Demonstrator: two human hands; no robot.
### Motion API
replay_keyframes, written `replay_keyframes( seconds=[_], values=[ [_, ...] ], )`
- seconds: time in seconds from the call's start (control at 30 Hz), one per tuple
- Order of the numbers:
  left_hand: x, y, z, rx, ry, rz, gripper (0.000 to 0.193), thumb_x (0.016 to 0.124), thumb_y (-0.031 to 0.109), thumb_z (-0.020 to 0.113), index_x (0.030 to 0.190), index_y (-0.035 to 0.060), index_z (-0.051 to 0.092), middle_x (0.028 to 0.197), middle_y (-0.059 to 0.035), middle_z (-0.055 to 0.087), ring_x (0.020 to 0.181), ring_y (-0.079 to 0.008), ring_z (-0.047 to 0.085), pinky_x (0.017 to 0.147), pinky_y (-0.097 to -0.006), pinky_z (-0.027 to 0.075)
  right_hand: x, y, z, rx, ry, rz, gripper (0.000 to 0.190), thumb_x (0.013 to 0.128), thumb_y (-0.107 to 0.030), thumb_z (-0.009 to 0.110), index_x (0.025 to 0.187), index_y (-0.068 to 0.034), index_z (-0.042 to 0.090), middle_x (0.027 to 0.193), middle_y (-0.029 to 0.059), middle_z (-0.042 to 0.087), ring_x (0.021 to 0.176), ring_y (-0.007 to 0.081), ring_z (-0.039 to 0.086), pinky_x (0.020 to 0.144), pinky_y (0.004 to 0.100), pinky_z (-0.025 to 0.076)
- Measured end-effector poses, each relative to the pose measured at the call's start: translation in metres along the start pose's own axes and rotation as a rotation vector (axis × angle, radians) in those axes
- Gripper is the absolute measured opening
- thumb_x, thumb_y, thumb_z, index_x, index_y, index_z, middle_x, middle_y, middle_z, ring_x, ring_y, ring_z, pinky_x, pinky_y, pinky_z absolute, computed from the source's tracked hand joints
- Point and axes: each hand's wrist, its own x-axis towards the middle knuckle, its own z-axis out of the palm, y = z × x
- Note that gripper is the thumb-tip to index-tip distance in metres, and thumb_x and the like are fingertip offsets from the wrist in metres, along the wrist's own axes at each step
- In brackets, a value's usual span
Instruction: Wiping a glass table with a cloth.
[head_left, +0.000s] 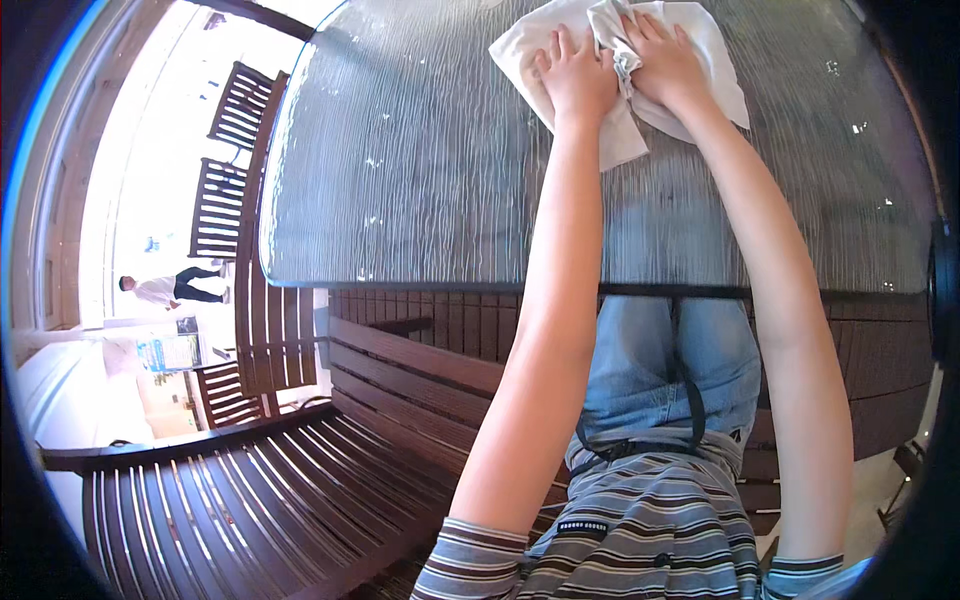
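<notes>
Before me is a tabletop of ribbed, textured glass (420, 172). A white cloth (716, 82) lies spread and partly bunched near the upper middle of the view. My left hand (577, 82) presses flat on the cloth's left part, fingers spread. On its right part rests my right hand (664, 60), palm down, beside a crumpled fold that runs between the two hands. Both arms are stretched forward. Whether the fingers pinch any of the fabric cannot be made out.
A dark slatted wooden bench (247, 495) is at the lower left and behind the table's near edge. Slatted chairs (219, 206) and another slatted table (277, 330) stand to the left. Farther off, a person (172, 289) in a white top is upright.
</notes>
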Motion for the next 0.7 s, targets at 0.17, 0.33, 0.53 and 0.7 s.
replay_keyframes(
  seconds=[0.17,0.33,0.53,0.7],
  values=[
    [0.054,-0.019,0.021,0.037,0.009,0.005,0.046,0.086,0.031,0.036,0.125,0.0086,0.047,0.135,-0.0212,0.033,0.129,-0.0294,0.028,0.103,-0.0481,0.017,0.053,0.012,0.025,-0.016,-0.112,0.048,0.055,0.082,-0.035,0.043,0.129,-0.007,0.039,0.135,0.0142,0.037,0.127,0.023,0.032,0.106,0.0441,0.019],
    [0.131,-0.036,0.049,0.132,-0.083,-0.013,0.049,0.089,0.037,0.03,0.13,0.0119,0.04,0.139,-0.0153,0.031,0.13,-0.0272,0.026,0.102,-0.0508,0.019,0.122,0.037,0.072,0.065,-0.042,0.076,0.054,0.082,-0.036,0.042,0.129,-0.007,0.04,0.134,0.0141,0.038,0.127,0.0232,0.033,0.106,0.0438,0.019],
    [0.18,-0.068,0.066,0.288,-0.139,0.094,0.053,0.086,0.037,0.038,0.13,0.0075,0.04,0.139,-0.0179,0.03,0.13,-0.0305,0.026,0.103,-0.0488,0.02,0.173,0.04,0.087,0.015,-0.069,0.103,0.054,0.081,-0.037,0.045,0.127,-0.007,0.042,0.135,0.0126,0.037,0.127,0.0216,0.033,0.105,0.0422,0.022],
    [0.174,-0.051,0.072,0.085,-0.081,-0.014,0.048,0.089,0.036,0.031,0.13,0.0141,0.042,0.139,-0.016,0.031,0.13,-0.0282,0.026,0.104,-0.0465,0.018,0.171,0.053,0.097,-0.038,-0.13,0.08,0.058,0.078,-0.033,0.05,0.129,-0.009,0.038,0.137,0.0102,0.035,0.128,0.0208,0.03,0.105,0.045,0.021]
  ],
)
